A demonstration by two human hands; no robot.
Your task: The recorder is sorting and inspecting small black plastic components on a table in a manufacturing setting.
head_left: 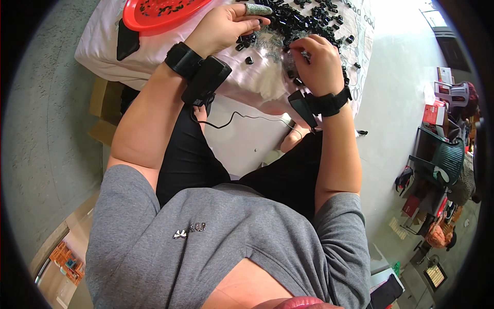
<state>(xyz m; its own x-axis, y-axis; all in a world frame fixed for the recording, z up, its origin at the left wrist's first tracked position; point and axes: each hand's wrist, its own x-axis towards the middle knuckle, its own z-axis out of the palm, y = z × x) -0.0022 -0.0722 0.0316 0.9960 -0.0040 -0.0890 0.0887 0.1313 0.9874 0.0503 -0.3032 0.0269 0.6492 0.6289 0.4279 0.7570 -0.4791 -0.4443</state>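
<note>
Many small black plastic pieces (301, 20) lie heaped at the far side of the cloth-covered table. In front of them is a patch of thin, silvery, wire-like bits (267, 44). My left hand (224, 28) is closed at the near left of the heap, with a small black piece (261, 21) at its thumb and fingertips. One of its fingers wears a grey-green wrap (259, 9). Over the right part of the heap, my right hand (321, 62) is closed with thumb and forefinger together; whatever they hold is too small to make out.
A red basin (135, 23) with small dark bits stands at the far left, beside a flat black object (127, 41). Black devices (207, 80) are strapped to both wrists, and a thin cable (234, 114) hangs below the left one. An open cardboard box (103, 105) sits left of the table.
</note>
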